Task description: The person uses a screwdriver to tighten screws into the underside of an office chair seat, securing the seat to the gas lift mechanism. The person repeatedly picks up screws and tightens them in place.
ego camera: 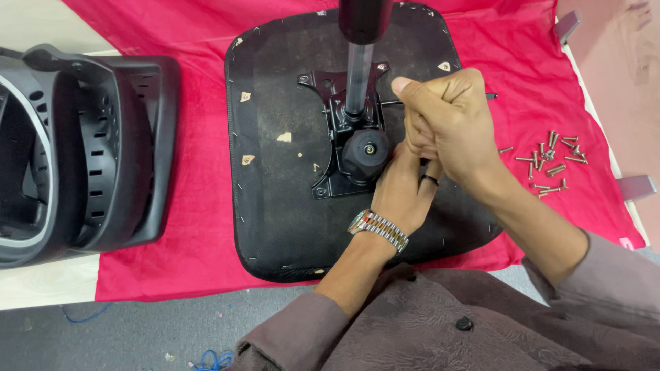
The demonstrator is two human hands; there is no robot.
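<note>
The right hand (447,127) is closed in a fist, thumb on top, around a thin tool whose dark tip (490,96) projects past the knuckles on the far side; the type of tool cannot be told. The left hand (404,189) lies beneath it, fingers pressed against the right edge of the black metal mechanism plate (337,127); whether those fingers pinch anything is hidden by the right hand.

The red cloth (192,172) covers the work surface. On it, to the left, lies a black plastic chair backrest frame (82,151). At the centre lies the chair seat pan (282,178), upside down, its black fabric underside facing up and stapled along the rim. The mechanism plate sits on the middle of the seat pan. A gas lift cylinder (359,69) stands upright out of the plate, silver in the lower section and black above. A round black tension knob (366,152) sits on the plate just below the cylinder and just beside the left hand.

A loose heap of silver screws (553,161) lies on the cloth to the right of the seat pan, well apart from both hands. The left wrist carries a metal wristwatch (378,229); one left finger carries a dark ring (430,180).
</note>
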